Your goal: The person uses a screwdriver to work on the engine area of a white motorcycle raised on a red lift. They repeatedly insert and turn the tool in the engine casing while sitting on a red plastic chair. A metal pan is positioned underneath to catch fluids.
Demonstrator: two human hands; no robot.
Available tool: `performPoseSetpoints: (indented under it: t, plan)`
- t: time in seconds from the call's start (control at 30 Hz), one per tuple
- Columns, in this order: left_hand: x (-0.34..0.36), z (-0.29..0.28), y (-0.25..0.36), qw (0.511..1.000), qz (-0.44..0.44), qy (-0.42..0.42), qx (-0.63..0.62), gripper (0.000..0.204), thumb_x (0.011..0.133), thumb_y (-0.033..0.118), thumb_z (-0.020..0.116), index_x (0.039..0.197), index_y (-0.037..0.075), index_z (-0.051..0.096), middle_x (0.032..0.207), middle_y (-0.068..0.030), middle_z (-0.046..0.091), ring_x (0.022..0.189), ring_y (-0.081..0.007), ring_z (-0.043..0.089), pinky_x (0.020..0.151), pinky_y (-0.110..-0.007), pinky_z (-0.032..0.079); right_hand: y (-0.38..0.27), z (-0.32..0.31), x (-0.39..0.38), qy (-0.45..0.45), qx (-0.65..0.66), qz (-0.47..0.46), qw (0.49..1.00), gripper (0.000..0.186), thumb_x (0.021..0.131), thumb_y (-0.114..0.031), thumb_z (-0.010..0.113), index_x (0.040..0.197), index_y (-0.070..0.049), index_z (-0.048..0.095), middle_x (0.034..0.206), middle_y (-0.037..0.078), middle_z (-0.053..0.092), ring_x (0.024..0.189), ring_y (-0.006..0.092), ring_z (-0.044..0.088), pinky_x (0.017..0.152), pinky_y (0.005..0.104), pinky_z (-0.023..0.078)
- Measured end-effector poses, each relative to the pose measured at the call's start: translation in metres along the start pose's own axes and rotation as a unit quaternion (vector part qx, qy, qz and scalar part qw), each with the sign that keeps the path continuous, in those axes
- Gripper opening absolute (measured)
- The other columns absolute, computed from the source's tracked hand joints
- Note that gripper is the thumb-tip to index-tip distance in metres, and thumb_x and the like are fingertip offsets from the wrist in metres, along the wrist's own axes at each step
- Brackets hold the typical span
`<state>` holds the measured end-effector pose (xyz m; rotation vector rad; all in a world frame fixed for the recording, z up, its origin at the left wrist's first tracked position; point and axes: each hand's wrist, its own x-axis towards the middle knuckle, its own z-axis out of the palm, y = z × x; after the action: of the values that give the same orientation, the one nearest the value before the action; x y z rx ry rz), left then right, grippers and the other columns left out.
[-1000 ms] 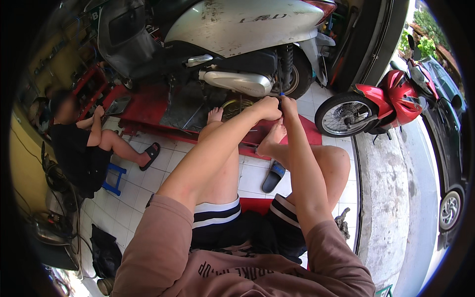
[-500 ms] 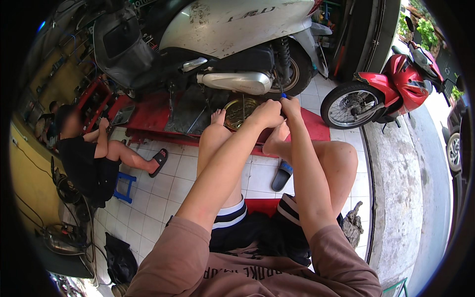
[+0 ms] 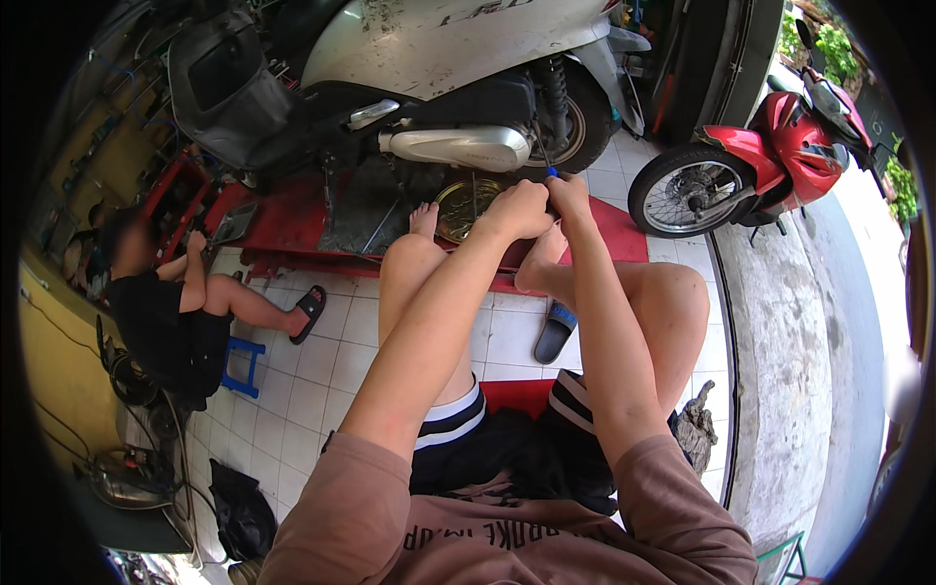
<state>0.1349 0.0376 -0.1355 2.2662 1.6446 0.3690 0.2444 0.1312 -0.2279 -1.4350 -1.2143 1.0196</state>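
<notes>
My left hand is closed, knuckles up, beside my right hand, hiding what it holds. My right hand grips a blue-handled tool, whose thin shaft angles up toward the lower rear shock area of the silver-and-black scooter. Below its engine cover, a round yellowish pan rests on the red lift platform, with a metal bar across it. My bare feet are at the platform beside the pan.
A co-worker sits left on a blue stool. A red motorbike stands right, beside the threshold. Below are my slide sandal and red seat. Hoses and equipment line the left wall; a black bag lies nearby.
The view has shifted slightly, and both hands with the blue-handled tool now appear a little higher in the picture. Their grip looks the same.
</notes>
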Motion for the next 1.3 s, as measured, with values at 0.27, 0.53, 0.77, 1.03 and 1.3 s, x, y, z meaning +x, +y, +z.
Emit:
performPoseSetpoints:
  t: [0.27,0.53,0.77,1.03,1.3]
  plan:
    - [0.001,0.000,-0.001,1.000,0.010,0.002,0.003,0.029,0.074,0.017,0.063,0.093,-0.004,0.067,0.096,-0.0260,0.064,0.094,-0.0373,0.063,0.083,-0.044,0.050,0.005,0.001,0.004,0.010,0.026,0.002,1.000,0.034,0.074,-0.015,0.054,0.100,0.005,0.065,0.087,0.016,0.066,0.077,0.0227,0.062,0.068,0.0344,0.048]
    - [0.003,0.004,-0.003,1.000,0.018,0.009,0.004,0.028,0.074,0.017,0.063,0.092,-0.004,0.067,0.095,-0.0260,0.064,0.094,-0.0381,0.063,0.083,-0.044,0.050,0.005,0.001,0.003,0.012,0.038,-0.010,0.999,0.031,0.075,-0.011,0.055,0.097,0.008,0.064,0.082,0.013,0.065,0.069,0.0191,0.061,0.061,0.0340,0.048]
    - [0.002,0.000,0.003,1.000,0.017,0.011,-0.007,0.029,0.074,0.018,0.063,0.093,-0.004,0.067,0.095,-0.0258,0.065,0.094,-0.0376,0.063,0.084,-0.044,0.050,0.010,-0.002,0.011,0.024,0.017,0.021,0.999,0.040,0.073,-0.024,0.056,0.103,0.000,0.068,0.095,0.022,0.068,0.094,0.0310,0.066,0.084,0.0369,0.048]
    - [0.004,0.002,0.002,0.999,0.047,0.018,-0.014,0.031,0.075,0.018,0.062,0.090,-0.010,0.063,0.092,-0.0310,0.062,0.090,-0.0427,0.061,0.079,-0.046,0.050,0.013,-0.003,0.013,0.034,0.037,0.011,0.999,0.040,0.075,-0.025,0.056,0.104,0.001,0.067,0.097,0.022,0.067,0.095,0.0311,0.065,0.085,0.0365,0.048]
    - [0.003,0.002,0.000,1.000,0.028,0.015,-0.004,0.029,0.074,0.017,0.062,0.091,-0.006,0.066,0.094,-0.0273,0.064,0.093,-0.0392,0.062,0.082,-0.045,0.050,0.004,-0.002,0.004,0.022,0.028,0.006,0.999,0.037,0.074,-0.019,0.055,0.103,0.002,0.066,0.093,0.019,0.066,0.088,0.0272,0.064,0.078,0.0358,0.048]
